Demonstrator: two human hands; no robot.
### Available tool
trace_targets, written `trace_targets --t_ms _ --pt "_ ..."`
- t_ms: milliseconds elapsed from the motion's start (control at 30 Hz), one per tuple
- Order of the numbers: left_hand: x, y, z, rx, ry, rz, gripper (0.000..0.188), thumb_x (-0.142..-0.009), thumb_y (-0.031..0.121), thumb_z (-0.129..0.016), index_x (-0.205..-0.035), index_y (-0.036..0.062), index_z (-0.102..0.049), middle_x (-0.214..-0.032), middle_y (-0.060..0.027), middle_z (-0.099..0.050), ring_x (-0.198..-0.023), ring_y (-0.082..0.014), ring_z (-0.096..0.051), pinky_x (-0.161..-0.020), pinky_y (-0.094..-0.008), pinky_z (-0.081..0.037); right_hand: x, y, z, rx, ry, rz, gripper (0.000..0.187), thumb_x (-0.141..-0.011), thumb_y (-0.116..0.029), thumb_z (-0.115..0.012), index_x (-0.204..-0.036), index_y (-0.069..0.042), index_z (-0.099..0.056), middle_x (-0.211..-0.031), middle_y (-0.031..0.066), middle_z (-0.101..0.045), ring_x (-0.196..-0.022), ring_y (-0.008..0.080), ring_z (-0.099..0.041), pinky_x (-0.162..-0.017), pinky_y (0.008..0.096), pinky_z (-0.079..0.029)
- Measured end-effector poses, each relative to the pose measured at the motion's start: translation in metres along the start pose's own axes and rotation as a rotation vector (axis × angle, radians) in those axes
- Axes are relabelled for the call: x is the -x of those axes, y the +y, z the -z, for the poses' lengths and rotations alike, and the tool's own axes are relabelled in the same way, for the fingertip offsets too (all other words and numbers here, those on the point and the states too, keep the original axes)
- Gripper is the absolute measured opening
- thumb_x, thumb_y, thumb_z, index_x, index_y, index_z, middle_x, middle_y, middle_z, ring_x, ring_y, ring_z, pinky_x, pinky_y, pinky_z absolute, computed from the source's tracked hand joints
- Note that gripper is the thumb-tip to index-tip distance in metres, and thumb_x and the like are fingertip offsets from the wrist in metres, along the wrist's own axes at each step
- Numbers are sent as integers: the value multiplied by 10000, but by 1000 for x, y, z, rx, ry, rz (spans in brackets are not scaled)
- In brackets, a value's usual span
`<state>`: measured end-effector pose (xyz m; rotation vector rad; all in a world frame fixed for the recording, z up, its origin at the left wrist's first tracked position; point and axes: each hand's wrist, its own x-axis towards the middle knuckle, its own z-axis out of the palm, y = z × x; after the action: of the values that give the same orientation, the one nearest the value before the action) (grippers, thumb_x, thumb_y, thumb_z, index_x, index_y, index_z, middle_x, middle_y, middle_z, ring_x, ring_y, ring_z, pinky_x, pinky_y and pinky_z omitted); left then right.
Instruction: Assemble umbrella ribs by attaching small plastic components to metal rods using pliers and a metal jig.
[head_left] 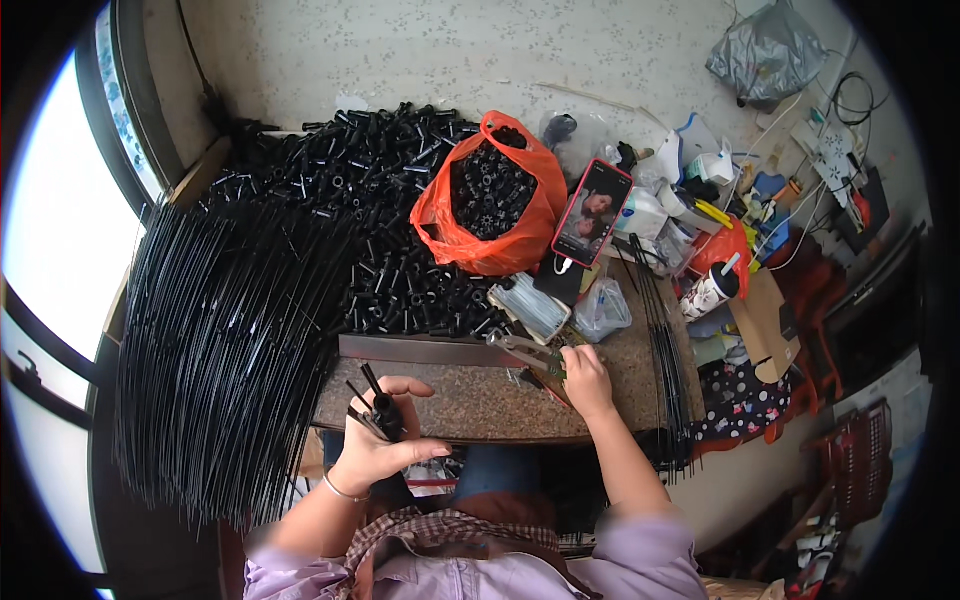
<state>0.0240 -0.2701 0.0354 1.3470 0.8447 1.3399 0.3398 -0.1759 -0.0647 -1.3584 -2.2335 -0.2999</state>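
My left hand (378, 458), a bracelet on its wrist, is at the table's front edge, closed around a black tubular part (384, 418). Thin black rods rise from that part, and its lower end is hidden in the palm. To the right, my right hand (586, 381) grips the handles of metal pliers (528, 350), whose jaws point left over the tabletop. Just behind the pliers lies a clear packet of thin pale strips (535, 306). A metal strip (425, 350) stands between my left hand and a large heap of black tubular parts (395, 285).
Long black rods (225, 350) cover the left side and overhang the edge. An orange bag (480, 250) of small black parts stands behind. A phone (592, 213) leans beside it. More rods (665, 350) lie at right, near a patterned cup (708, 292) and clutter.
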Motion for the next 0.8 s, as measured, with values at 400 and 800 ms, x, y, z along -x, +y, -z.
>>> trace_targets --t_ms 400,800 --pt "12 15 -9 -99 -115 16 463 -583 71 -804 -977 -12 -575 -546 28 -516 -472 -25 -443 -448 -171 -312 -19 -34 39 -1044 206 -745 156 -778 -17 -620 -869 -48 -497 -805 52 -543 -698 119 -513 -561 253 -422" --pt "43 30 -66 -263 -334 -279 1005 -614 320 -800 -1354 -30 -217 -976 -203 -615 -870 -290 -633 -742 -292 -478 -10 -188 118 -1065 681 -239 231 -748 38 -644 -890 -14 -470 -817 89 -595 -693 165 -576 -632 272 -477"
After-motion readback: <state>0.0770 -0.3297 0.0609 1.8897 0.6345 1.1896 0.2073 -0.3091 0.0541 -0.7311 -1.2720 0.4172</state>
